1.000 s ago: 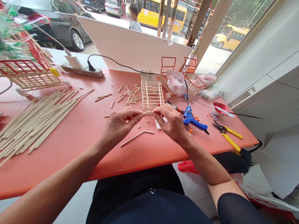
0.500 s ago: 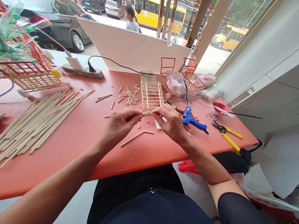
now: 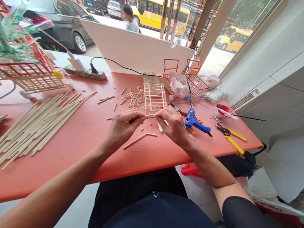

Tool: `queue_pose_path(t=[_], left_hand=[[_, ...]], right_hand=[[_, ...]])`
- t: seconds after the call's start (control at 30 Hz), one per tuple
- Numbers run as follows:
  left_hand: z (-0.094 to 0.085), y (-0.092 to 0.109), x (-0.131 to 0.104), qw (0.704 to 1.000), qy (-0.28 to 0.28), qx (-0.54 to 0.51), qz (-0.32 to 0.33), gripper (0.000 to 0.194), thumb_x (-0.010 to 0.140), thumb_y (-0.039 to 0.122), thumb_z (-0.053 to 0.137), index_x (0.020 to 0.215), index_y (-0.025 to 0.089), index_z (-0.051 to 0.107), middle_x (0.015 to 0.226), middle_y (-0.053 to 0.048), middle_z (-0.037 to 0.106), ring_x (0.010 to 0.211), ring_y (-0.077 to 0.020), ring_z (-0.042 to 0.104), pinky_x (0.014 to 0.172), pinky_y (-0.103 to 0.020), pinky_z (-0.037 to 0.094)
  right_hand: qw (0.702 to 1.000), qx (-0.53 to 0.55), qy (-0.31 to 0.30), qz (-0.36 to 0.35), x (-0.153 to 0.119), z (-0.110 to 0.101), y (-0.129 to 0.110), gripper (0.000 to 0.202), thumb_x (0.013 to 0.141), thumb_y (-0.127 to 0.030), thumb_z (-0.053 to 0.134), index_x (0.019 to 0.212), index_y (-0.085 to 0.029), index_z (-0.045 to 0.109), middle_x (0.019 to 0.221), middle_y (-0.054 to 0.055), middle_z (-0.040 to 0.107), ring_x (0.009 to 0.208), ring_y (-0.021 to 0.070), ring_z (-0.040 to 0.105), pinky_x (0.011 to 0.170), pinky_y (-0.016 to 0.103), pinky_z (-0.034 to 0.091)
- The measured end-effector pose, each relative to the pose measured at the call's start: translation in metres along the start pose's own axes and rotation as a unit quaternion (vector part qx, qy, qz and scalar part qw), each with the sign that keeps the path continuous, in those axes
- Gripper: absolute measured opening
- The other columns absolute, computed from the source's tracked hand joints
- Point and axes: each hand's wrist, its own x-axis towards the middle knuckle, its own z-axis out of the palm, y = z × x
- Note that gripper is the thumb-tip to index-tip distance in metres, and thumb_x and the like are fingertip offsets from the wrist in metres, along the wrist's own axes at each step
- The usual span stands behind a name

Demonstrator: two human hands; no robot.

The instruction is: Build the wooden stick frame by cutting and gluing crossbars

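Between my two hands a short, slightly bent piece of wooden stick [image 3: 150, 116] shows, pinched at both ends. My left hand [image 3: 123, 126] is closed on its left end and my right hand [image 3: 173, 123] on its right end. Just beyond my fingertips lies a ladder-like frame of thin wooden sticks [image 3: 155, 98]. Nearer to me, a bent stick [image 3: 140, 140] rests on the table, with small offcuts and crumbs about it. A blue glue gun [image 3: 196, 123] lies to the right of my right hand.
The orange table [image 3: 78, 139] carries a pile of long sticks [image 3: 40, 126] at left and short cut pieces [image 3: 135, 96] beyond. Yellow-handled pliers [image 3: 231, 136], a red paint cup [image 3: 222, 111], red-trimmed stick carts [image 3: 196, 80] and a power strip [image 3: 85, 72] stand around. A person [image 3: 131, 22] is outside.
My hands keep almost the same place and the same pinch on the stick. Outside, the person has shifted slightly to the left.
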Motion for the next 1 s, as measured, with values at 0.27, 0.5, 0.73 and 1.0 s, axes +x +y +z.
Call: queue_pose_path(t=[0.27, 0.5, 0.73, 1.0], left_hand=[[0.002, -0.002, 0.000, 1.000, 0.009, 0.023, 0.009, 0.021, 0.094, 0.032, 0.066, 0.085, 0.020, 0.081, 0.077, -0.002, 0.076, 0.072, -0.0172, 0.067, 0.072, -0.028, 0.051], [0.005, -0.005, 0.000, 0.999, 0.012, 0.029, -0.009, 0.024, 0.093, 0.036, 0.065, 0.086, 0.020, 0.082, 0.074, -0.001, 0.074, 0.070, -0.0164, 0.065, 0.072, -0.027, 0.050], [0.008, -0.009, 0.001, 0.999, 0.010, 0.014, -0.036, 0.026, 0.090, 0.039, 0.065, 0.087, 0.020, 0.082, 0.075, -0.002, 0.075, 0.071, -0.0174, 0.066, 0.070, -0.028, 0.049], [0.010, -0.012, 0.003, 1.000, 0.006, 0.018, -0.023, 0.026, 0.091, 0.040, 0.065, 0.086, 0.020, 0.081, 0.075, -0.003, 0.075, 0.071, -0.0181, 0.066, 0.071, -0.029, 0.048]], right_hand=[[1.000, -0.013, -0.009, 0.007, -0.001, 0.003, 0.003, 0.022, 0.113, -0.026, 0.056, 0.096, -0.022, 0.070, 0.095, 0.006, 0.071, 0.093, 0.0212, 0.063, 0.088, 0.033, 0.049], [1.000, -0.013, 0.001, 0.005, -0.002, 0.008, 0.004, 0.022, 0.113, -0.025, 0.055, 0.098, -0.022, 0.070, 0.096, 0.006, 0.070, 0.093, 0.0213, 0.061, 0.088, 0.033, 0.049], [1.000, -0.017, 0.011, -0.001, -0.003, 0.014, 0.010, 0.019, 0.112, -0.024, 0.056, 0.098, -0.023, 0.070, 0.095, 0.005, 0.071, 0.094, 0.0210, 0.062, 0.089, 0.032, 0.049], [0.999, -0.028, 0.016, -0.003, -0.007, 0.021, 0.017, 0.021, 0.113, -0.026, 0.055, 0.099, -0.023, 0.071, 0.095, 0.006, 0.072, 0.094, 0.0214, 0.063, 0.090, 0.033, 0.050]])
